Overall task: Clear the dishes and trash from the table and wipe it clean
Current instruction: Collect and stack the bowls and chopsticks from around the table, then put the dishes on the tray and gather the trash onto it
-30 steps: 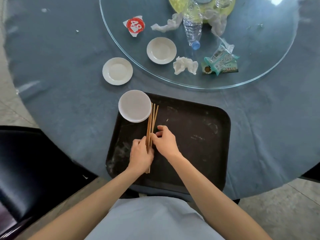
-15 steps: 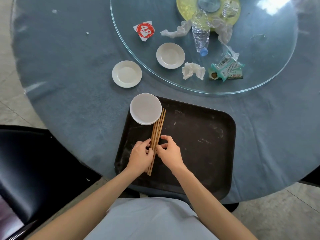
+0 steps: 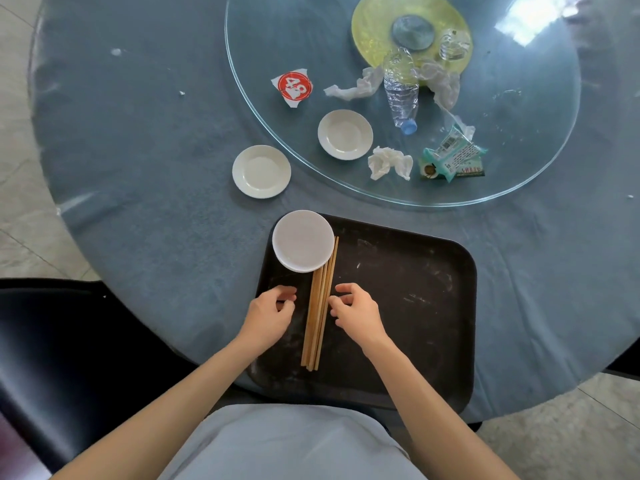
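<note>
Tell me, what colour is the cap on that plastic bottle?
Blue. The bottle cap shows on the clear plastic bottle lying on the glass turntable, in the head view.

Three dishes (image 3: 261,171), one tray (image 3: 415,306), one bottle (image 3: 400,95).

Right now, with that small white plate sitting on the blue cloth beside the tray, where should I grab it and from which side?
Take the small white plate by its near rim, reaching with the left hand from the tray side. It lies flat and upright on the cloth, so only the raised rim likely offers a pinch: thumb on top, fingers underneath. The near edge is unobstructed, while the glass turntable edge sits close on its far right.
</note>
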`<act>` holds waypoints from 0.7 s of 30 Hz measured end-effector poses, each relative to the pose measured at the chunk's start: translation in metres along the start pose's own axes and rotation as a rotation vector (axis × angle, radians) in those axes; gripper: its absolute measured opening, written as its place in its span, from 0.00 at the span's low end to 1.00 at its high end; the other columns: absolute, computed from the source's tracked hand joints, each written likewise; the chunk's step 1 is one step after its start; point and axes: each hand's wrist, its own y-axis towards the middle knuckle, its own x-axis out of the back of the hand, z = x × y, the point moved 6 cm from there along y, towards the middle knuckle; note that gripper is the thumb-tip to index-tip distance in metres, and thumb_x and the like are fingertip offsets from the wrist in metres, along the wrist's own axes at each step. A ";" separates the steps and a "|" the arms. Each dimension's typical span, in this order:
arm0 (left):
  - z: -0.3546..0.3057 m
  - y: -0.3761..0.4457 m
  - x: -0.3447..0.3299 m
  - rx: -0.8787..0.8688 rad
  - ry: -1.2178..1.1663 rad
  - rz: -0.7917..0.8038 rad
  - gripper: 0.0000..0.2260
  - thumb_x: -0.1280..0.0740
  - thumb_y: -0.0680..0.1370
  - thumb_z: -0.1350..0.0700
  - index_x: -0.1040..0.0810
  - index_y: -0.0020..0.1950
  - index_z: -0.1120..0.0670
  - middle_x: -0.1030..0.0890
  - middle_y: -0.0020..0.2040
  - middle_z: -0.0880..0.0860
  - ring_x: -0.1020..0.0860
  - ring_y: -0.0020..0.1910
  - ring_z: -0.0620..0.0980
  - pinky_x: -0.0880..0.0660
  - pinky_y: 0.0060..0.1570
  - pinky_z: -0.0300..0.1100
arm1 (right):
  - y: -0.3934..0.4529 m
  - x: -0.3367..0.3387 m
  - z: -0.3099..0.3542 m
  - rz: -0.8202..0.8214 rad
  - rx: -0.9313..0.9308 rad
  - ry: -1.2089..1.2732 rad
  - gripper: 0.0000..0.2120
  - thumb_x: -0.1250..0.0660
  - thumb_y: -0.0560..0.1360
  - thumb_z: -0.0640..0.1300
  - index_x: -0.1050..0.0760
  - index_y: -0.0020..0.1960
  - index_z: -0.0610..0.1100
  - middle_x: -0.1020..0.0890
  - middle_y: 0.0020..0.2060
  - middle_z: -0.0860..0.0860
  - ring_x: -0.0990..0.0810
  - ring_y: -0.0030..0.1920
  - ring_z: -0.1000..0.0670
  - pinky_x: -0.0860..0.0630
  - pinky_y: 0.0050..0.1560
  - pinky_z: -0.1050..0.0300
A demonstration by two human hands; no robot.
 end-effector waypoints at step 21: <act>-0.090 0.190 0.176 0.034 -0.052 -0.372 0.16 0.35 0.80 0.60 0.24 0.68 0.58 0.20 0.63 0.55 0.21 0.59 0.55 0.27 0.60 0.44 | 0.121 0.011 0.219 -0.017 0.159 0.035 0.11 0.35 0.79 0.43 0.18 0.54 0.38 0.14 0.46 0.41 0.17 0.43 0.52 0.16 0.57 0.47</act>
